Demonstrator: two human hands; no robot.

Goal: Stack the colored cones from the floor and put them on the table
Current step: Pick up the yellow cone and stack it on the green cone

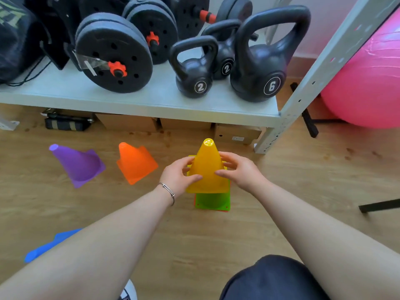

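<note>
A yellow cone (pixel 208 167) stands upright over a green cone (pixel 213 202), whose base shows below it; a thin red edge (pixel 195 202) peeks out under the green base. My left hand (pixel 176 175) grips the yellow cone's left side and my right hand (pixel 239 171) grips its right side. An orange cone (pixel 135 162) and a purple cone (pixel 79 164) stand on the wooden floor to the left. A blue cone (pixel 46 246) lies on its side at the lower left, partly hidden by my left forearm.
A grey metal shelf (pixel 151 98) with kettlebells (pixel 259 68) and weight plates (pixel 112 53) stands just behind the cones; its upright post (pixel 281 118) is to the right. Cardboard boxes (pixel 237 133) sit beneath it. A pink exercise ball (pixel 368 83) is at far right.
</note>
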